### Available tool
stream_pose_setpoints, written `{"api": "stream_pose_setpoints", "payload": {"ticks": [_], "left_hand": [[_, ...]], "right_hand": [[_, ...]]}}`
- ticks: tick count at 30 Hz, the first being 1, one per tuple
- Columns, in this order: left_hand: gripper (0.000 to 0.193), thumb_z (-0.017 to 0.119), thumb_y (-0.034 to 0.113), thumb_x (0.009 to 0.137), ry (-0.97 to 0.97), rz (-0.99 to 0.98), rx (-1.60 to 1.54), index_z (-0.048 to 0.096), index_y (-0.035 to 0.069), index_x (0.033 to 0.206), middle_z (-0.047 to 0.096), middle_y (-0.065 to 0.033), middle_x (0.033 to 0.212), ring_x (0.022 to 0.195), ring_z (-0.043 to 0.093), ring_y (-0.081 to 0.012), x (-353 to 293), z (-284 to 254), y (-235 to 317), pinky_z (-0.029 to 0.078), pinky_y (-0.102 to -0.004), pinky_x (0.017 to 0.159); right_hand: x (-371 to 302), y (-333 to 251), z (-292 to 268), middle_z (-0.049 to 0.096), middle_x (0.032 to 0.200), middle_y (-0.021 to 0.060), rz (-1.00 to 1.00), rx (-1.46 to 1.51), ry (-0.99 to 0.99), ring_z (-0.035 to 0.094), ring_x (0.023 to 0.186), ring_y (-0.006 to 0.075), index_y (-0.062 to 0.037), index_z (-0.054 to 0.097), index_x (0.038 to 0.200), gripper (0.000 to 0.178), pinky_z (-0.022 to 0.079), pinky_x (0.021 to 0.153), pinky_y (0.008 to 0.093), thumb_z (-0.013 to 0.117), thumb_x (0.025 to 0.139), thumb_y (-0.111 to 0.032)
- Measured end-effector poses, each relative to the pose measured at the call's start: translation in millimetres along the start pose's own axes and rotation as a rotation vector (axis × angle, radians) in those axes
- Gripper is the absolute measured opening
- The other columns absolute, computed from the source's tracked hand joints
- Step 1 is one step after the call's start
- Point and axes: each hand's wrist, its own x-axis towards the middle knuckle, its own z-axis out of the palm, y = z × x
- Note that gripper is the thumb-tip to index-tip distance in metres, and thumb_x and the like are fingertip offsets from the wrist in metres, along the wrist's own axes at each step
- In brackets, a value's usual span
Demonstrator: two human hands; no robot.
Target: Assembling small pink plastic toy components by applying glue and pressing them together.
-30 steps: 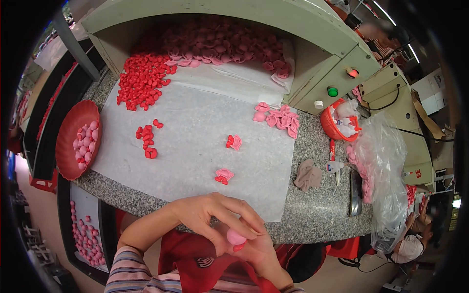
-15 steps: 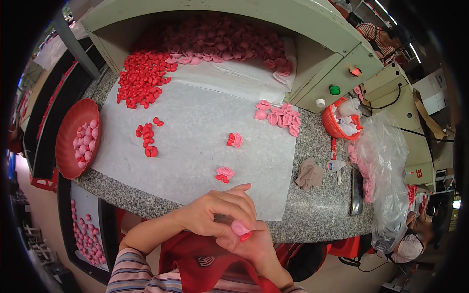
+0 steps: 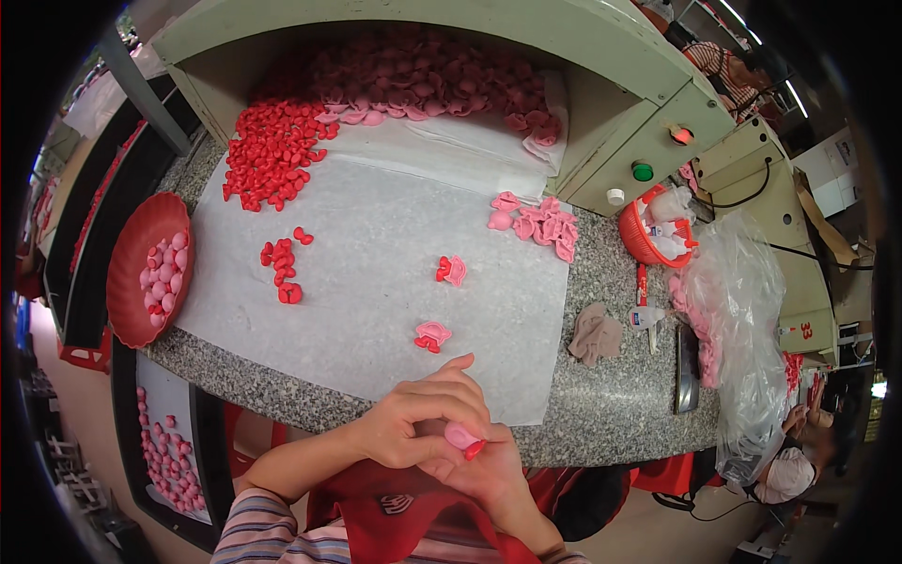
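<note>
Close to the counter's front edge, my left hand pinches a small pink, soft-looking moulded piece with a red end. Under it lies my right hand, palm turned up and touching the piece. Its fingers are mostly hidden behind the left hand. Beyond the hands, two pink-and-red pieces sit apart on the white paper sheet: a nearer one and a farther one. A few loose red pieces lie left of them. Several thin pink pieces are bunched at the sheet's right edge.
Heaps of red pieces and pink pieces fill the mouth of a pale green cabinet. A red bowl holds pink balls at left. Rightward are a cloth, a red basket, a phone and a plastic bag.
Both hands stay together at the same spot. The pink piece has turned slightly between my fingers, and its red end shows a little higher. Nothing on the sheet has moved.
</note>
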Motion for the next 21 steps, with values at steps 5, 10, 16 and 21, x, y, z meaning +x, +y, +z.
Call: {"api": "stream_pose_setpoints", "payload": {"ticks": [5,10,16,21], "left_hand": [[0.022,0.068,0.012,0.068,0.088,-0.052,-0.133,0.062,0.006,0.089,0.062,-0.0063,0.088,0.089,0.055,-0.0232,-4.3,4.6,-4.3,0.016,-0.0528,0.103],[0.029,0.07,0.028,0.073,0.36,-0.188,-0.779,0.059,0.007,0.09,0.059,-0.0062,0.084,0.086,0.052,-0.0224,-7.6,27.2,-5.8,0.021,-0.0461,0.103],[0.038,0.069,0.034,0.074,0.467,-0.258,-0.965,0.054,0.007,0.096,0.054,-0.0043,0.087,0.092,0.046,-0.0206,-2.6,32.0,-5.9,0.029,-0.0408,0.097],[0.034,0.061,0.029,0.083,0.45,-0.185,-0.95,0.052,0.004,0.103,0.051,-0.0073,0.099,0.093,0.046,-0.015,-11.6,31.5,-12.1,0.036,-0.0275,0.084]], "right_hand": [[0.9,2.7,-5.8,0.049,0.11,0.012,-0.207,-0.121,-0.019,0.049,0.102,0.0236,-0.0042,0.043,0.112,0.037,0.039,0.086,0.0376,0.054,0.078,-0.013],[11.6,14.0,-11.3,0.047,0.103,0.0101,-1.074,-1.048,0.092,0.048,0.097,0.0199,-0.0047,0.046,0.1,0.029,0.038,0.086,0.0345,0.062,0.077,-0.01],[-0.6,11.2,10.5,0.044,0.101,0.0096,-1.804,-1.591,0.096,0.046,0.094,0.0218,-0.0055,0.049,0.095,0.044,0.037,0.085,0.0324,0.078,0.063,-0.014],[3.4,6.5,16.0,0.044,0.102,0.0112,-1.734,-1.832,0.149,0.045,0.094,0.0224,-0.007,0.053,0.093,0.049,0.038,0.083,0.0328,0.083,0.055,-0.009]]}}
